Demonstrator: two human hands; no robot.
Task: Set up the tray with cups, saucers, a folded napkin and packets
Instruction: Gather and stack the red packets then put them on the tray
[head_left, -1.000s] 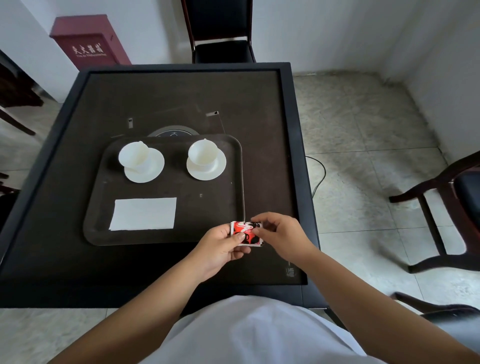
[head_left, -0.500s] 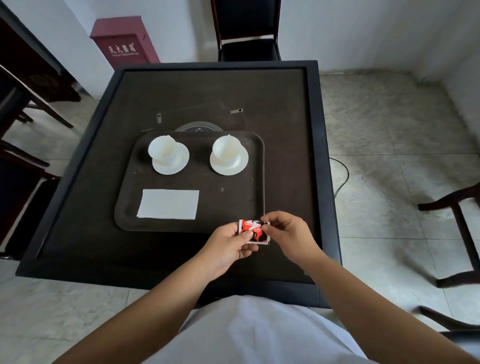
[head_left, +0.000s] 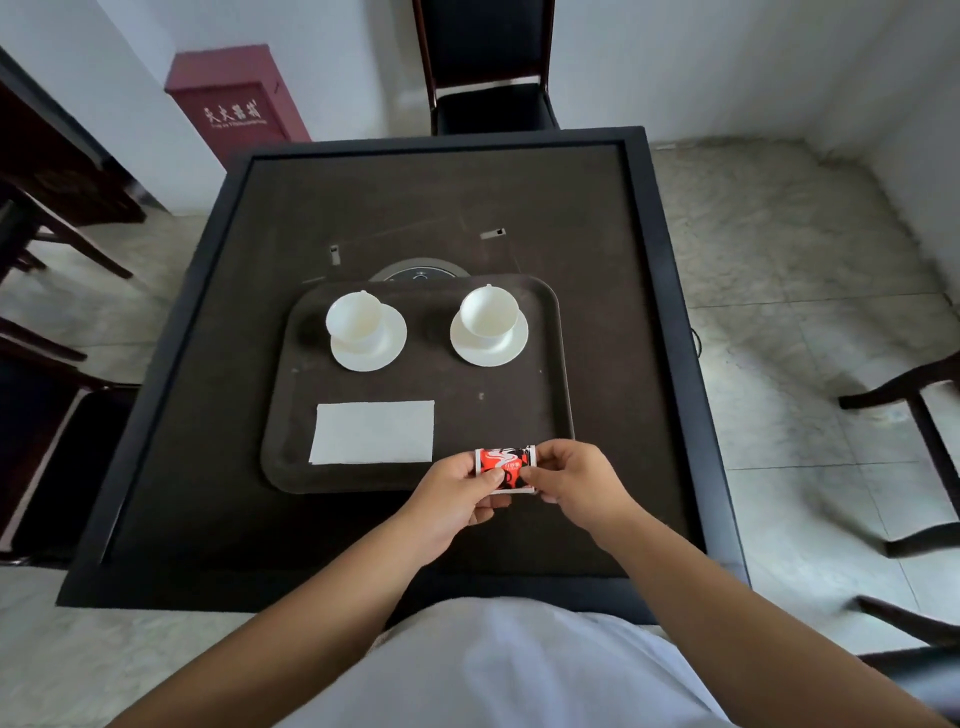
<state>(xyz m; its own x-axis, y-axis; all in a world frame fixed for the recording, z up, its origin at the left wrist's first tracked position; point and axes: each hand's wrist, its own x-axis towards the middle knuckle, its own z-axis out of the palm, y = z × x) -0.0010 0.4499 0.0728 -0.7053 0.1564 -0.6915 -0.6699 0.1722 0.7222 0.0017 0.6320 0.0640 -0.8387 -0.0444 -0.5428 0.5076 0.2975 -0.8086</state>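
Head view, looking down: left hand (head_left: 457, 496) and right hand (head_left: 574, 480) both pinching one red, black and white packet (head_left: 504, 467), thumbs on top, fingers curled beneath. Packet held just over the near right edge of the tray (head_left: 550, 415); whether touching the rim, impossible to tell. Print on the packet too small to read, lower part covered by both thumbs; whether one packet or several stacked, unclear.

On the tray: folded white napkin (head_left: 373, 432) lying flat at near left; left cup (head_left: 355, 319) on left saucer (head_left: 370, 340) at far left; right cup (head_left: 489, 314) on right saucer (head_left: 489, 339) at far right. Round dark disc (head_left: 418, 271) half hidden behind the tray's far rim.

Tray resting on a dark square table (head_left: 597, 234) with a raised black border. Pale tiled floor around. Black chair (head_left: 485, 67) at the far side, its top cut off. Red cabinet (head_left: 236, 98) with white lettering against the wall, far left. Dark wooden chair frames cut off at both side edges.

Both forearms reaching in from the bottom edge, converging at the packet, wrists slightly bent inward. White garment across the bottom.
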